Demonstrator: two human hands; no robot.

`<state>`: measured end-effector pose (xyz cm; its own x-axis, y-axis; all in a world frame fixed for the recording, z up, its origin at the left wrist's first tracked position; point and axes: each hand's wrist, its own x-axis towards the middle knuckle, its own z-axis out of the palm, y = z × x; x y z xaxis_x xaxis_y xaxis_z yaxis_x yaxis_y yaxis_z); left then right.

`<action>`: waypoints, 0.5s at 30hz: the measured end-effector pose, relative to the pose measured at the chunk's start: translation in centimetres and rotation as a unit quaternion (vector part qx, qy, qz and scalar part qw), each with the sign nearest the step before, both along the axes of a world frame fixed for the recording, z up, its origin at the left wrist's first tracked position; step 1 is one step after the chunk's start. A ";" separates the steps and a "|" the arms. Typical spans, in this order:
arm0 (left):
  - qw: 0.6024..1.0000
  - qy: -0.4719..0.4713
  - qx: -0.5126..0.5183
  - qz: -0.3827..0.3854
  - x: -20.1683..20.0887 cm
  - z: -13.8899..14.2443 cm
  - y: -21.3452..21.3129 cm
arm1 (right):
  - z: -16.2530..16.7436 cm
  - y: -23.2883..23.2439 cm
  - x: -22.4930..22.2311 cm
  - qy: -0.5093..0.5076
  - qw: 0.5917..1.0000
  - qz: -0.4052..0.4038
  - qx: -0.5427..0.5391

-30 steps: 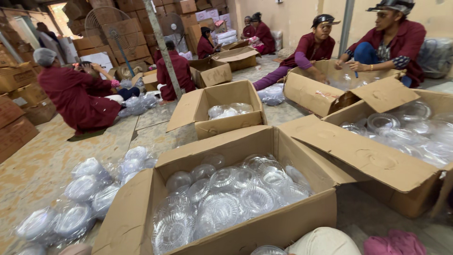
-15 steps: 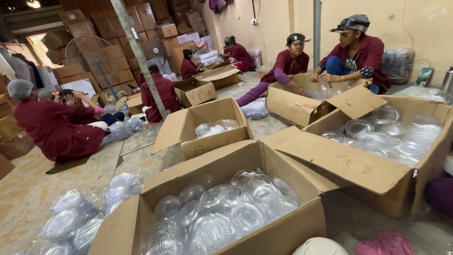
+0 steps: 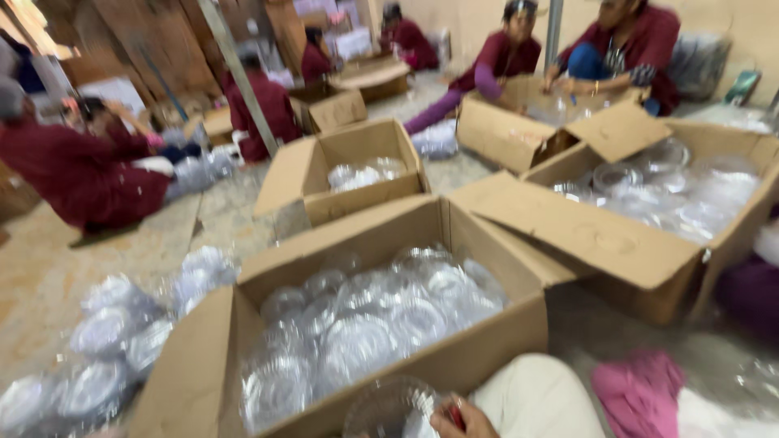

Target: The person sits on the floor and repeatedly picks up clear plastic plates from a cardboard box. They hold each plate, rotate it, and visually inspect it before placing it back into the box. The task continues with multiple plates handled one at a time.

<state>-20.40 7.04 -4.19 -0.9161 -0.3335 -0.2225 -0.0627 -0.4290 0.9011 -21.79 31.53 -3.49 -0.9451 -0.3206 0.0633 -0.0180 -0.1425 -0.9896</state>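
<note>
Bare concrete floor (image 3: 49, 284) fills the left of the frame, where bagged stacks of clear plastic lids (image 3: 105, 341) are heaped within reach of the nearest carton. Seated workers in maroon (image 3: 81, 170) are seen at upper left, with more of them along the top edge beside further open boxes. At centre, a large cardboard box (image 3: 454, 357) is left with its flaps folded outward, so that the clear lids (image 3: 365, 316) laid flat inside can be reached from above. At bottom centre, a single clear round lid (image 3: 389, 410) is held just in front of that box's near wall; it is pinched at its right rim by the fingers (image 3: 454, 415) of one hand (image 3: 462, 422), apparently the right. Being round, the lid has no long axis; its face seems tilted up toward the camera, though blur leaves this uncertain. The other hand is out of view. A second open carton (image 3: 649, 259) of lids is seen at right.
</note>
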 end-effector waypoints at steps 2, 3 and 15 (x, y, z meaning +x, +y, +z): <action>0.998 0.051 -0.012 0.018 3.5 0.1 0.2 | 1.4 1.1 2.1 0.001 0.999 -0.026 0.023; 0.996 0.088 -0.018 0.017 4.6 0.7 0.8 | 2.4 1.8 2.4 0.011 0.997 -0.053 0.048; 0.997 0.054 -0.048 0.005 12.0 14.1 6.0 | 8.0 3.3 6.2 -0.025 0.996 0.047 0.076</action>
<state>-8.39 13.04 9.88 -0.9296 -0.3575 -0.0894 0.0403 -0.3397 0.9397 -15.62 34.88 4.50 -0.9115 -0.4095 -0.0392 0.0383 0.0103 -0.9992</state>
